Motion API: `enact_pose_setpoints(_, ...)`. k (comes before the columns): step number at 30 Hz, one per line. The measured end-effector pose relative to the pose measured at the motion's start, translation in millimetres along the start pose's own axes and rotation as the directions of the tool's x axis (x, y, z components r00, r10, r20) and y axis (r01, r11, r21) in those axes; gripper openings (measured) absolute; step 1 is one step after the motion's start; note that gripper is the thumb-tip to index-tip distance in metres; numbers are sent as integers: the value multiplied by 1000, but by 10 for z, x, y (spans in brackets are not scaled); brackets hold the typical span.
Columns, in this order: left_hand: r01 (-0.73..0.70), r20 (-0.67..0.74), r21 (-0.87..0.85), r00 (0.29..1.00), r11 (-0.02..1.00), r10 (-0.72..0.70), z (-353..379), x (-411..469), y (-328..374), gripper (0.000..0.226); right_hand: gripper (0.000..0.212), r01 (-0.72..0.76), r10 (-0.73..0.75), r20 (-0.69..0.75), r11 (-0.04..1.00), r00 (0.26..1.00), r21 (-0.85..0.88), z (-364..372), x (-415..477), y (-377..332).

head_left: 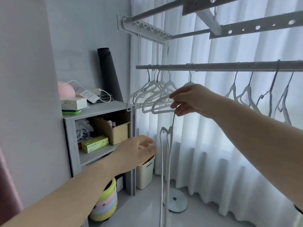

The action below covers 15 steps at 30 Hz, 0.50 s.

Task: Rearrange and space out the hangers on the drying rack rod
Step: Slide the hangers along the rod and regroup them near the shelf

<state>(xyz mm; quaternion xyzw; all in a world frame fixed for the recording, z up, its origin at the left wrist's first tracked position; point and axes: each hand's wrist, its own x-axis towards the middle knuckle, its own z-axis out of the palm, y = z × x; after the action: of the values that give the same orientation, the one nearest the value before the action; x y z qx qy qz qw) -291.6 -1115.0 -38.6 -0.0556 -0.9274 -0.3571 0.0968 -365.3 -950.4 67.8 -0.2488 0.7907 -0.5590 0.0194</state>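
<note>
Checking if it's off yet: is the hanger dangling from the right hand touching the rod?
Apart. Head view: the right hand pinches the hanger by its hook, and it hangs clear below the rod.

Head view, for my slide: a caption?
Right hand holds a hanger by its hook below the rod; left hand open.

The hangers (157,99) are white, on a grey rod (213,66) before sheer white curtains (229,145). On the left, a grey shelf (98,108) carries a black rolled mat (109,74) with fine dots, a pink rounded object (65,90), a brown cardboard box (118,133) and a yellow-green box (94,143). Near the floor, a stool (106,202) is banded yellow, pink and blue.
</note>
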Motion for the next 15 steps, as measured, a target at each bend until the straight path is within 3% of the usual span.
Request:
enact_pose_setpoints(4,-8,135,-34,991,999,13,100,-74,116,51,22,7,11,-139,991,990,134,46,-66,-45)
enact_pose_setpoints(7,18,191,-25,981,1000,-13,218,-102,129,37,22,13,19,-197,987,980,161,64,-96,-47)
enact_pose_setpoints(15,29,145,5,989,1000,-29,262,154,184,26,20,-17,58,-261,988,964,156,-91,-84,41)
